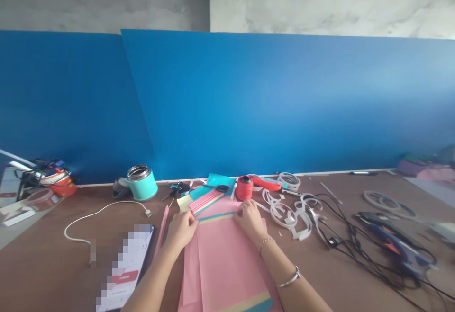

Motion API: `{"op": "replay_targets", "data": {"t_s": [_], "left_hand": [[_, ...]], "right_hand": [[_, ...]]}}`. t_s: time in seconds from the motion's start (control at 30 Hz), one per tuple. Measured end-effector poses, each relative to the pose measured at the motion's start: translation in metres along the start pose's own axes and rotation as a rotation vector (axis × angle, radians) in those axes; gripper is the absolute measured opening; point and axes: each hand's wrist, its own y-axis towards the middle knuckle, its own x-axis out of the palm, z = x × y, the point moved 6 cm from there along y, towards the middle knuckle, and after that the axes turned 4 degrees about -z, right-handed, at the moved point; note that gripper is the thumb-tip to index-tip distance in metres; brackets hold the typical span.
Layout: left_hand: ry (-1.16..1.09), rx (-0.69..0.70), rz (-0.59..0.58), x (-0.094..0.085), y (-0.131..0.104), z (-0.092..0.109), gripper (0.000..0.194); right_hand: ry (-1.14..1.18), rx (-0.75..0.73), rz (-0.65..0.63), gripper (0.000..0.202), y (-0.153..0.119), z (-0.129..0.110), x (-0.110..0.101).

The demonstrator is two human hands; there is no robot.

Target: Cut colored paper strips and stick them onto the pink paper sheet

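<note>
A pink paper sheet (231,264) with yellow and blue bands at its far and near ends lies in front of me, over other pink sheets. At its far left corner is my left hand (183,229), fingers curled and closed on the edge. My right hand (250,219) pinches the far right corner, with a chain bracelet and a bangle on that arm. Just beyond the hands rest a pink striped bundle of paper strips (206,201), turquoise paper (220,181) and black-handled scissors (222,188). A red thread spool (244,189) stands close behind the right hand.
Left of the sheets are a phone (131,264), a white USB cable (103,205) and a turquoise metal cup (142,184). Coiled white strips (284,212), black cables (350,236) and a dark blue tool (398,245) lie to the right. A blue partition (249,103) borders the table's back.
</note>
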Motion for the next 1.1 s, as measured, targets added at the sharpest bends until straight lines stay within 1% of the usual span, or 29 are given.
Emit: {"op": "replay_targets", "data": {"t_s": [0.3, 0.47, 0.57, 0.67, 0.73, 0.8, 0.83, 0.9, 0.97, 1.03, 1.1], "left_hand": [[-0.011, 0.005, 0.006, 0.000, 0.000, 0.000, 0.013], [-0.020, 0.009, 0.020, -0.002, -0.003, 0.002, 0.013], [-0.021, 0.010, 0.031, -0.002, -0.004, 0.003, 0.012], [-0.018, 0.014, 0.038, -0.003, -0.005, 0.004, 0.011], [-0.017, 0.018, 0.042, -0.003, -0.005, 0.004, 0.010], [-0.019, 0.022, 0.047, -0.003, -0.005, 0.004, 0.010], [-0.022, 0.024, 0.049, -0.003, -0.005, 0.004, 0.011], [-0.032, 0.031, 0.052, -0.002, -0.005, 0.004, 0.013], [-0.044, 0.036, 0.055, -0.002, -0.005, 0.003, 0.013], [-0.055, 0.038, 0.057, -0.002, -0.005, 0.003, 0.013], [-0.067, 0.041, 0.058, -0.001, -0.004, 0.001, 0.014]], "right_hand": [[-0.024, 0.015, -0.007, 0.016, -0.003, -0.006, -0.005], [-0.008, 0.012, 0.003, 0.016, -0.001, 0.003, -0.006], [0.019, -0.001, 0.017, 0.017, -0.002, 0.005, -0.011], [0.031, -0.078, 0.026, 0.026, -0.010, -0.007, -0.020], [-0.006, -0.238, -0.041, 0.034, -0.019, -0.027, -0.019], [-0.045, -0.384, -0.159, 0.037, -0.030, -0.046, -0.011], [-0.056, -0.423, -0.207, 0.038, -0.035, -0.053, -0.006], [-0.067, -0.432, -0.270, 0.040, -0.040, -0.059, 0.002], [-0.075, -0.397, -0.287, 0.041, -0.040, -0.057, 0.006], [-0.085, -0.357, -0.280, 0.041, -0.038, -0.050, 0.003], [-0.100, -0.317, -0.268, 0.039, -0.034, -0.041, -0.003]]}}
